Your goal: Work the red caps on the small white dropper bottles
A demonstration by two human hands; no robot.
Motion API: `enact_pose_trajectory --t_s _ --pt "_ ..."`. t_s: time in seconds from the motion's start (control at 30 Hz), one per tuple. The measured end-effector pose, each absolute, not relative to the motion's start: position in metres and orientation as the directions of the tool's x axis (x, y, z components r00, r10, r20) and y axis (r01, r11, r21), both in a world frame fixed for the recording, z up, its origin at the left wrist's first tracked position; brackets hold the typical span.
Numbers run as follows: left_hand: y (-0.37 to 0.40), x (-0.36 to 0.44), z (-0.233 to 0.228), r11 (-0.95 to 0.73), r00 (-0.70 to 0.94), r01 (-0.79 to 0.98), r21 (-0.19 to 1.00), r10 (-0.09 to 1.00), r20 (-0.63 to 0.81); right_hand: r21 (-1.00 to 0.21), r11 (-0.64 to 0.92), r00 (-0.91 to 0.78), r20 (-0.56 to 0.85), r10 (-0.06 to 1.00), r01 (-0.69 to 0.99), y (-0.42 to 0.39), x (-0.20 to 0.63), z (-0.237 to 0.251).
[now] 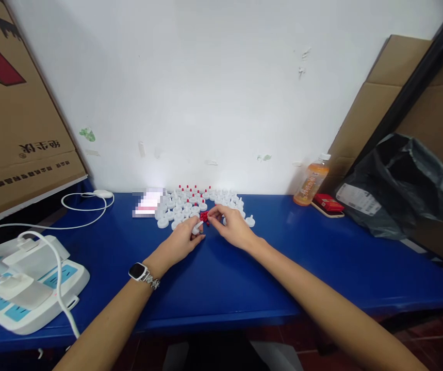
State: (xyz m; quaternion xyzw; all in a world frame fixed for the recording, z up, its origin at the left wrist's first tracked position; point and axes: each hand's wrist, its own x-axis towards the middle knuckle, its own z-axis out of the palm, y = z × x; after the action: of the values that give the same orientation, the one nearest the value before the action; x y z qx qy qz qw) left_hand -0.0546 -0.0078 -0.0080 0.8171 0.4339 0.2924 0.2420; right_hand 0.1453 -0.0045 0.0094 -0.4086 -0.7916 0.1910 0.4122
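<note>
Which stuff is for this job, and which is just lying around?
Looks like the job:
white spouted piece in the left hand
little red caps by the right hand
other white pieces

Probably just lying about:
orange bottle
red box
dark bag
power strip

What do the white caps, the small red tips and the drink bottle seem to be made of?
White caps: probably matte plastic, judging by their even colour and moulded-looking spouts. Red tips: likely plastic, by their solid colour, perhaps rubber; finish too small to tell. Drink bottle: apparently clear, glossy plastic; the orange looks see-through.
</note>
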Motion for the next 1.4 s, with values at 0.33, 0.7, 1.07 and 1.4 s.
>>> enact_pose_trajectory --t_s 0.33,0.7,1.07,1.4 --pt "-0.018 -0.047 -0.001 -0.434 0.448 0.485 0.759 0.869 0.211 -0.911 0.411 -0.011 0.411 0.911 0.025 -0.005 0.115 0.002" --pt "-0.02 -0.04 -0.004 -0.494 0.424 0.448 0.745 0.851 0.31 -0.81 0.509 0.085 0.552 0.83 0.293 -0.016 0.105 0.002" --pt "-0.023 -0.036 0.001 -0.527 0.394 0.48 0.702 0.844 0.364 -0.848 0.507 0.148 0.528 0.837 0.157 -0.016 0.098 0.004" --pt "-0.023 -0.039 -0.002 -0.562 0.362 0.462 0.686 0.825 0.433 -0.78 0.609 0.11 0.624 0.774 0.143 -0.016 0.096 -0.002"
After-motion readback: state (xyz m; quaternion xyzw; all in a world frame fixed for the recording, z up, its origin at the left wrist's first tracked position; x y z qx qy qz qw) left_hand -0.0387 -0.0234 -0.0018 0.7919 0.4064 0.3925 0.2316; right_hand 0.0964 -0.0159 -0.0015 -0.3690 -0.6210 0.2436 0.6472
